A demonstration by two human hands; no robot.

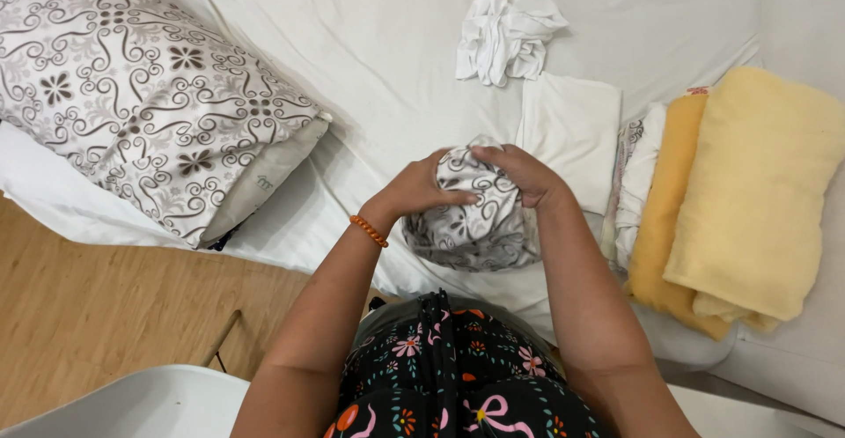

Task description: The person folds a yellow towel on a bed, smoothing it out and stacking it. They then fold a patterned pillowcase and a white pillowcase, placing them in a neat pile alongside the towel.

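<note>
Nearest me, my left hand (pixel 421 188) and right hand (pixel 526 176) were both closed on a bunched patterned cloth (pixel 475 218), probably a pillowcase, held just above the bed edge in front of my body. The left hand, with an orange band (pixel 369 231) at the wrist, gripped the top from the left; the right clutched the upper right corner. In my judgement, working this well meant pinching a seam or corner in each hand and drawing them apart, not squeezing the bundle. The cloth hung as a rounded lump, so I saw no clear long axis; its bulk sagged down toward me from the gripped top.

Beyond lay a folded white cloth (pixel 570 125), yellow towels (pixel 748 191) at right, a patterned pillow (pixel 141 86) at left, and farthest, a crumpled white rag (pixel 506 33) on the sheet (pixel 378 42).
</note>
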